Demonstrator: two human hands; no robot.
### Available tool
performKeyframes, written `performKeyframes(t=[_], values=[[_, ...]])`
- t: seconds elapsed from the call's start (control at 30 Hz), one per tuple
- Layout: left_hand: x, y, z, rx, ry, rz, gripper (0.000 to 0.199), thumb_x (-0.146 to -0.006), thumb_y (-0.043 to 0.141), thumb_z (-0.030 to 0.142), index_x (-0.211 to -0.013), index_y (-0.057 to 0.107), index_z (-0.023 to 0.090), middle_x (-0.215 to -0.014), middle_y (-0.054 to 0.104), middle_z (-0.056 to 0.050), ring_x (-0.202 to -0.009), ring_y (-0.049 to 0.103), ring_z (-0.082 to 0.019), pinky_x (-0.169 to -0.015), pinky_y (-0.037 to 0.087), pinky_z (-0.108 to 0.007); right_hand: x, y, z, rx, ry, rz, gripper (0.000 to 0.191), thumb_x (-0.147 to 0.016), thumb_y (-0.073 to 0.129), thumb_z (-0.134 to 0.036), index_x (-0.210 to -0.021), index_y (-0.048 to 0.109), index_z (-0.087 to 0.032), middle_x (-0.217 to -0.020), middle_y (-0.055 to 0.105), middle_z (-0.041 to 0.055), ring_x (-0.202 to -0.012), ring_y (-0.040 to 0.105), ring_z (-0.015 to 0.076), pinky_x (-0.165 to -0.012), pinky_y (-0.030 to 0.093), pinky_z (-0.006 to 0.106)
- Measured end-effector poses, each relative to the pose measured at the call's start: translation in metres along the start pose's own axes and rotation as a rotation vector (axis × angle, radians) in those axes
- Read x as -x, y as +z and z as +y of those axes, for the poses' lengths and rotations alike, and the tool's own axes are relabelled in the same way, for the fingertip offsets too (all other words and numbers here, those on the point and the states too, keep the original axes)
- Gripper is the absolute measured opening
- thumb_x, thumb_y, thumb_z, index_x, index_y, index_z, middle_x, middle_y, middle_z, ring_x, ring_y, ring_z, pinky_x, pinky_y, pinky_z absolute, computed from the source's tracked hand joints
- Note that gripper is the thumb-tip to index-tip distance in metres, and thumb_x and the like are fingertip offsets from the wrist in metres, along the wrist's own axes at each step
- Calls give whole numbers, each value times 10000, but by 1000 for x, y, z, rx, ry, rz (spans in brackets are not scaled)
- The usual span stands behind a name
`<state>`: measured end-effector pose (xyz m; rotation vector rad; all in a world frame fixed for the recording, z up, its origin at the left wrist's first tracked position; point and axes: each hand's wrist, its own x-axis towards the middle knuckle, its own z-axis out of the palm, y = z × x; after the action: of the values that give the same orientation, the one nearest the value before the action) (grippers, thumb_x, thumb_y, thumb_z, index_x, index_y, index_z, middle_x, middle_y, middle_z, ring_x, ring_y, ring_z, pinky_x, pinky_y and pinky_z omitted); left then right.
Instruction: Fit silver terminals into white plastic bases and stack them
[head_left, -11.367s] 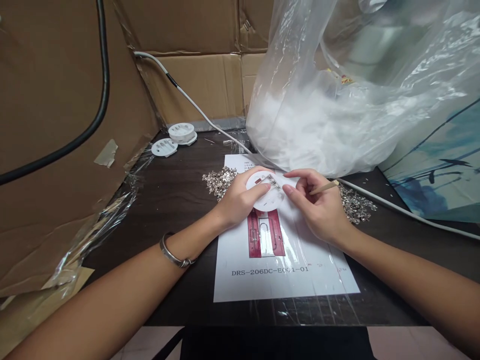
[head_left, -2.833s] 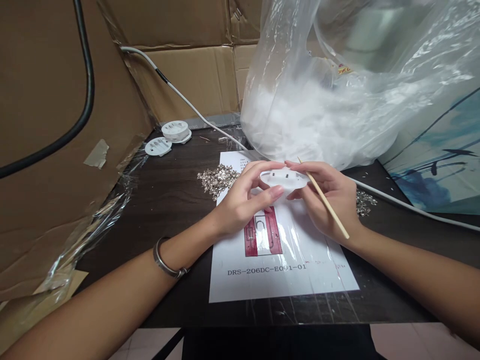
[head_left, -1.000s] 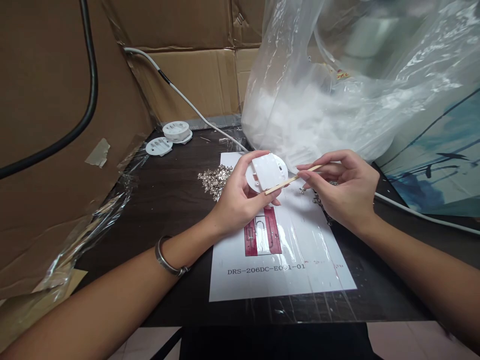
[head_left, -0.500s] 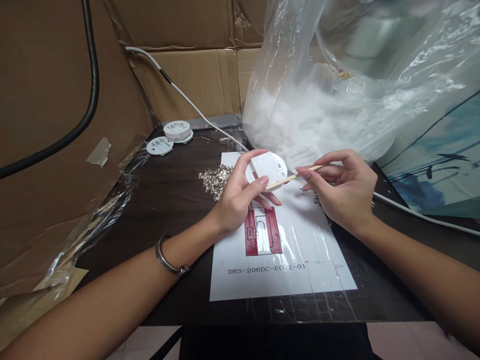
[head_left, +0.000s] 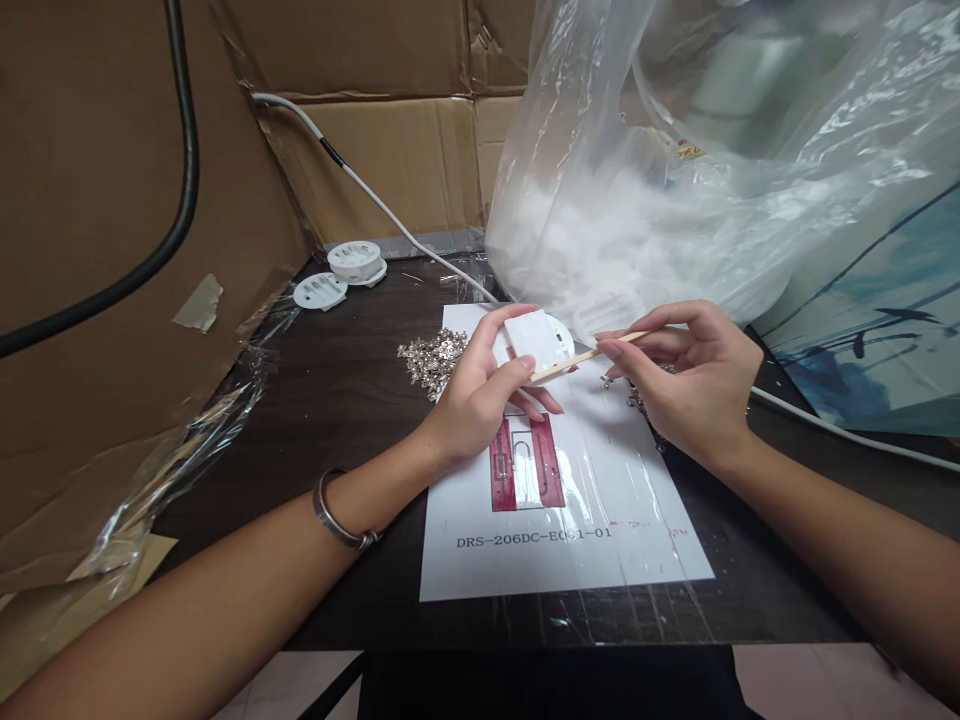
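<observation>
My left hand holds a round white plastic part between thumb and fingers, above a printed sheet. Pinched in my right hand is a thin pale wooden stick. The stick's far end lies along the near edge of the white part, by my left thumb. Small metal pieces are heaped just left of my left hand. More metal pieces lie partly hidden beneath my right hand.
Several round white parts sit at the back left of the dark table. A large clear plastic bag of white items stands behind my hands. A white cable crosses the back; cardboard walls the table.
The white part has tilted slightly in my left hand. My right hand has shifted very slightly right, still with the stick.
</observation>
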<state>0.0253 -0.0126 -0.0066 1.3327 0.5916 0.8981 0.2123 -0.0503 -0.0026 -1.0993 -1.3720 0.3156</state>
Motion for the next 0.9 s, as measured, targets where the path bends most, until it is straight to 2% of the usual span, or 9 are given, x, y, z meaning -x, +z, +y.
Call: performKeyframes(t=[0.27,0.7,0.9], values=[[0,1,1,18,-40,-8,458,-863,473,293,-1291,339,200,-903,644,-65,-621,692,-188,-509,548,-276,-1,1,0,-11,30,8,251,-702,794,-152,-811,573,-203,-748,706,18,-642,700,181,-497,577,251],[-1,0,1,70,-63,-39,477,-855,486,320,-1293,341,199,-889,644,-62,-622,698,-199,-510,547,-282,0,1,-2,-8,72,5,246,-707,795,-229,-814,575,-209,-783,714,23,-646,696,178,-519,583,269],[-1,0,1,74,-51,-41,480,-851,515,375,-1269,359,199,-897,665,-67,-612,694,-192,-511,541,-280,0,-1,-2,19,78,-31,281,-712,794,-269,-859,563,-209,-843,719,37,-728,711,203,-532,595,282]])
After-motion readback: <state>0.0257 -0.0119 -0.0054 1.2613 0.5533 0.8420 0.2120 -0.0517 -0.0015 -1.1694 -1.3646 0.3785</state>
